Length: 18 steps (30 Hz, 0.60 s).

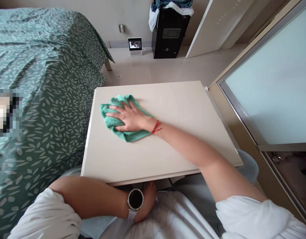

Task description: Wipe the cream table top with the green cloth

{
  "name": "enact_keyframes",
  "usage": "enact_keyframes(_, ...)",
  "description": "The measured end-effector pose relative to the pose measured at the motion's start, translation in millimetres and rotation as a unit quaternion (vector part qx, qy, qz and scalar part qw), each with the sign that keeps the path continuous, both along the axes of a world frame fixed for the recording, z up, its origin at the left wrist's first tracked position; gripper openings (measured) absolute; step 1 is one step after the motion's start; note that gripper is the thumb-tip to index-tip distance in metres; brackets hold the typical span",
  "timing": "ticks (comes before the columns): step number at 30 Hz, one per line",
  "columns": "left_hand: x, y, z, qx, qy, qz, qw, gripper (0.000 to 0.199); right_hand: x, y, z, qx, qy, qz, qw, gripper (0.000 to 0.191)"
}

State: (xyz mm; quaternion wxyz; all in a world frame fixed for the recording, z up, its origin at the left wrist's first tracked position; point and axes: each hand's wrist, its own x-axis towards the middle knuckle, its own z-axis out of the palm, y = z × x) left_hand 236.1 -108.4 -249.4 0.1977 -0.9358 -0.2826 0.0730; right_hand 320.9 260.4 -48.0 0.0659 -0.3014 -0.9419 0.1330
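Pressed flat on a crumpled green cloth [133,136] is my right hand [129,118], its fingers spread. The cloth lies bunched on the left part of a pale tabletop [177,99], and a red thread circles my right wrist. My left hand [148,200] rests by my lap, close to the table's near edge. A round dark watch [135,199] sits on that wrist. The fingers of my left hand are mostly hidden, so I cannot see how they are held.
To the left stands a bed with a green leaf-patterned cover [63,66]. A small screen device [135,46] and a black cabinet [169,36] topped with clothes stand by the far wall. At right is a frosted sliding panel [274,76]; an open door [212,30] stands behind.
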Motion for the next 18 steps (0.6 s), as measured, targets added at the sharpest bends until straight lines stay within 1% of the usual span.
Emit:
enact_keyframes(2, 1, 5, 6.3, 0.003, 0.018, -0.043, 0.999, 0.047, 35, 15, -4.4, -0.012, 0.002, -0.045, 0.999, 0.084)
enact_keyframes(3, 1, 7, 8.5, 0.003, 0.017, -0.051, 0.999, 0.043, 55, 21, -5.8, -0.017, 0.000, -0.071, 0.997, 0.084)
enact_keyframes(6, 3, 11, 11.7, 0.002, -0.013, -0.049, 0.999, 0.034, 117, 33, -6.5, -0.022, -0.009, -0.154, 0.988, 0.084)
enact_keyframes(9, 3, 13, 13.9, 0.018, -0.032, -0.038, 0.999, 0.035, 178, 35, -5.6, -0.022, -0.026, -0.249, 0.968, 0.085)
enact_keyframes(12, 4, 15, 18.1, 0.020, -0.024, -0.035, 0.999, 0.038, 229, 28, -7.3, -0.013, -0.049, -0.351, 0.935, 0.085)
enact_keyframes(14, 5, 17, 21.6, 0.010, -0.015, -0.039, 0.999, 0.037, 255, 18, -10.3, 0.005, -0.056, -0.412, 0.910, 0.083)
enact_keyframes(16, 5, 20, 25.0, -0.002, -0.010, -0.045, 0.999, 0.036, 274, 5, -14.2, 0.022, -0.055, -0.462, 0.885, 0.081)
enact_keyframes(18, 6, 22, 28.3, -0.007, -0.003, -0.044, 0.999, 0.036, 286, -10, -18.4, 0.033, -0.050, -0.498, 0.865, 0.080)
